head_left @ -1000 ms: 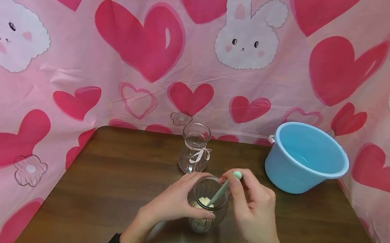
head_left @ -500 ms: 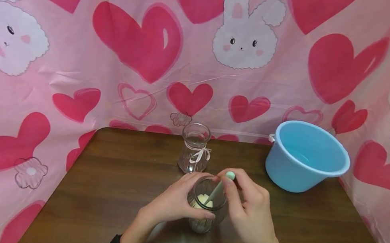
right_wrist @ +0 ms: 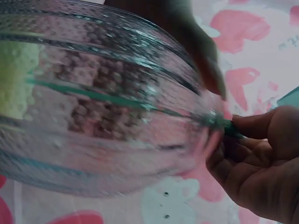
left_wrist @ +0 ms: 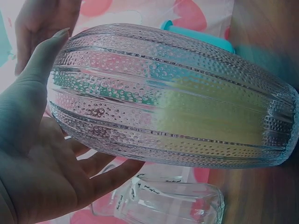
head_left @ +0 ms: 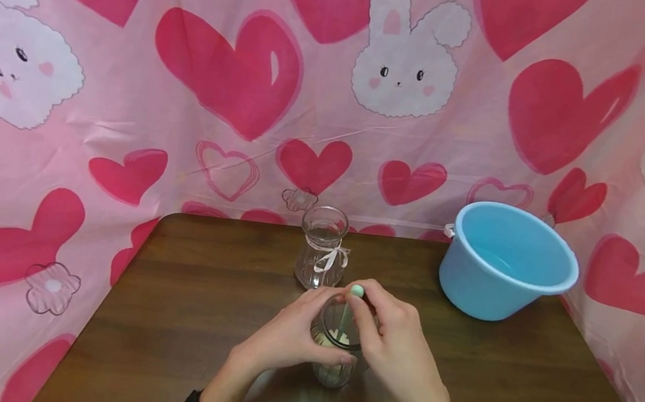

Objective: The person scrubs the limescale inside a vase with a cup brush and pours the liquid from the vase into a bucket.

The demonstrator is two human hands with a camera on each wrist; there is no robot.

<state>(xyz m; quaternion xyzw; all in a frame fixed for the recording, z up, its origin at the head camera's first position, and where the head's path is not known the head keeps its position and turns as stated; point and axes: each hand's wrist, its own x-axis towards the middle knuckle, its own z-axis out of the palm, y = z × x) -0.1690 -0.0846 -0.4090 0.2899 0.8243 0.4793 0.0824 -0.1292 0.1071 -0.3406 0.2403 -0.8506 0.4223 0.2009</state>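
Observation:
A ribbed, dimpled glass jar point(head_left: 334, 361) stands near the front of the brown table point(head_left: 178, 317), with a pale yellow sponge inside point(head_left: 343, 338). My left hand point(head_left: 289, 336) wraps round the jar's left side; its palm and fingers point(left_wrist: 42, 154) lie against the glass point(left_wrist: 177, 98). My right hand point(head_left: 387, 338) pinches the mint-green handle point(head_left: 356, 291) of a stick that reaches down into the jar. In the right wrist view the green stick point(right_wrist: 117, 100) runs through the jar point(right_wrist: 93, 107) to my fingertips point(right_wrist: 252, 140).
A second clear glass jar point(head_left: 322, 247) with a white ribbon stands just behind, also seen lying low in the left wrist view point(left_wrist: 163, 203). A light blue plastic basin point(head_left: 507, 262) sits at the back right. Pink heart-and-rabbit cloth point(head_left: 222, 83) hangs all round the table.
My right hand has swung the stick's handle leftward, over the jar's mouth, so the stick stands steeper. The left hand and jar have stayed put.

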